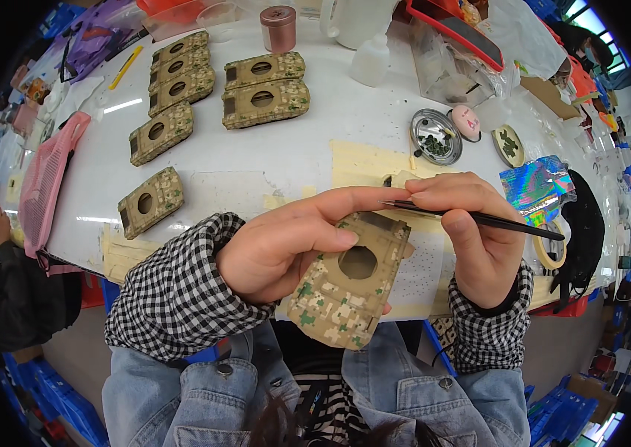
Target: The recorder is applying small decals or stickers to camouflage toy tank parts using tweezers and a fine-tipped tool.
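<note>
My left hand holds a tan toy tank hull with a green, brown and white pixel camouflage pattern and a round hole in its top. The thumb lies over the hull near the hole, and the index finger stretches along its far edge. In my right hand is a pair of slim black tweezers, pinched between thumb and fingers. Their pointed tip meets the left index fingertip, just above the hull. Whether a small piece sits in the tip is too small to tell.
Several matching hulls stand in rows at the left and far left. A round metal dish with dark green bits, a pink-and-white rounded object, a small dish and a tape roll lie right. A squeeze bottle stands behind.
</note>
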The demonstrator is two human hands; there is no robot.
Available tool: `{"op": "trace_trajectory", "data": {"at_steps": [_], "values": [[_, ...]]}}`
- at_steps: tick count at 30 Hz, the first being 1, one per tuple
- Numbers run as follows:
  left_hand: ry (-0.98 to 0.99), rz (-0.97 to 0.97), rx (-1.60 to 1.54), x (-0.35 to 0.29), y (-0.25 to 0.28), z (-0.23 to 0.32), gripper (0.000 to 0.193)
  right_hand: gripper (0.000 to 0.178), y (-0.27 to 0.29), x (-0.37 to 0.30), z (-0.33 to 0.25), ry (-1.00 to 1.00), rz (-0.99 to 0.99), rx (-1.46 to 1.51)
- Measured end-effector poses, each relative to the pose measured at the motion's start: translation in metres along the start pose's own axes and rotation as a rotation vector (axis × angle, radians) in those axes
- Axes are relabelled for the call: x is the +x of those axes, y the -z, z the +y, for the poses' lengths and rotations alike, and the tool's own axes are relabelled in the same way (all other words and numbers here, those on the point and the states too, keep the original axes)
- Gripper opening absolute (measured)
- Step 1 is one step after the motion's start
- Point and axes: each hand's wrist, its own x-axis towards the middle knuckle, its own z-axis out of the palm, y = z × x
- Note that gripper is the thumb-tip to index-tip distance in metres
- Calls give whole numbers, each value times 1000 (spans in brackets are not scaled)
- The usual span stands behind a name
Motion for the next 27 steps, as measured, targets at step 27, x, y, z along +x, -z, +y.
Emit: {"op": "trace_trajectory", "data": {"at_steps": [27], "values": [[171, -4, 38, -2, 1, -1, 55, 16, 16, 0, -1, -161, -188, 286]]}}
